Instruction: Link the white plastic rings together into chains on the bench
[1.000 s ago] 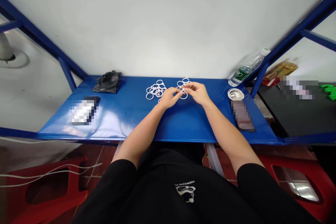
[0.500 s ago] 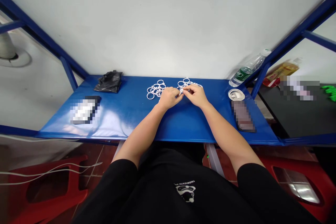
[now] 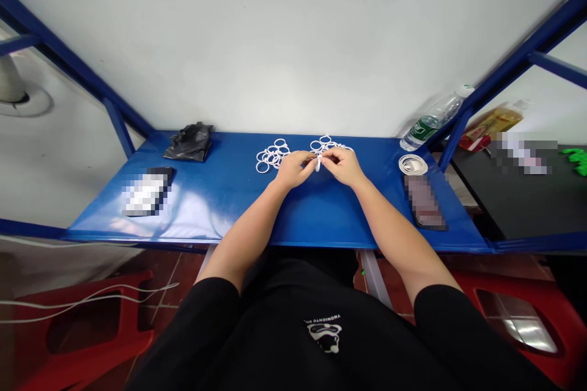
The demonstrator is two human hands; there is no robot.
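Between my fingertips, over the middle of the blue table, is a small white ring (image 3: 318, 164), seen nearly edge-on. My left hand (image 3: 295, 168) pinches it from the left, and my right hand (image 3: 342, 165) pinches it from the right. The fingers of both hands are closed and the tips almost meet. Beside my left hand lies a loose pile of white rings (image 3: 263, 167), partly covered by the hand. Behind my right hand is a second group of white rings (image 3: 325, 140), also partly hidden. What material the rings are made of I cannot tell.
On the blue table (image 3: 215, 195) a black plastic bag (image 3: 190, 142) and a dark, blurred-out flat object (image 3: 147, 191) lie left. At right are a water bottle (image 3: 433, 122), a coiled white cable (image 3: 413, 165) and a phone-like object (image 3: 424, 201). Blue frame bars (image 3: 509, 67) slope up at both sides.
The white ring between my fingertips has turned and now hangs lower and shows more plainly. My fingers have shifted slightly around it. The two groups of rings lie as before.
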